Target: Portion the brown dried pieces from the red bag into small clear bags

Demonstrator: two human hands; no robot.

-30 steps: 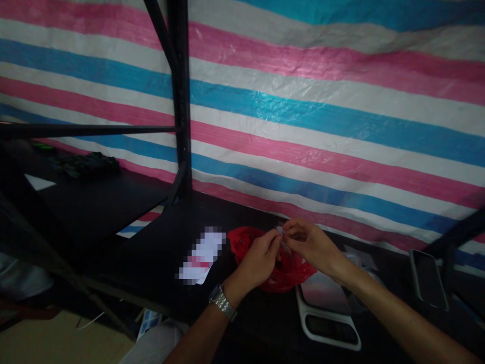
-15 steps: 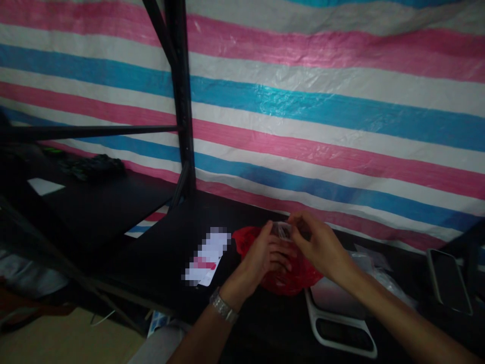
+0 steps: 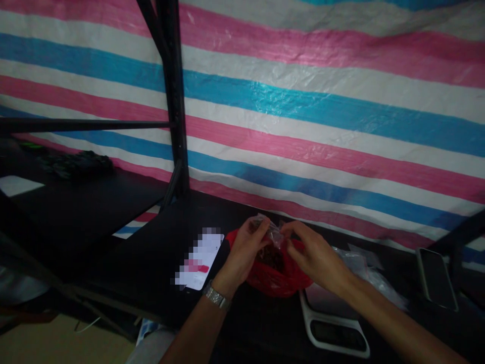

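Pinching clear bag [image 3: 275,234] with left hand [image 3: 244,248], can't tell grip of right hand [image 3: 315,253], over red bag [image 3: 278,283], left of scale [image 3: 333,323]

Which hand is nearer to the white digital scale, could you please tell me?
The right. The right hand is just beyond the scale in this view; the left hand is farther left, by the red bag.

A glossy pink, blue and white striped sheet [image 3: 322,111] hangs behind black shelving [image 3: 176,96] in dim light.
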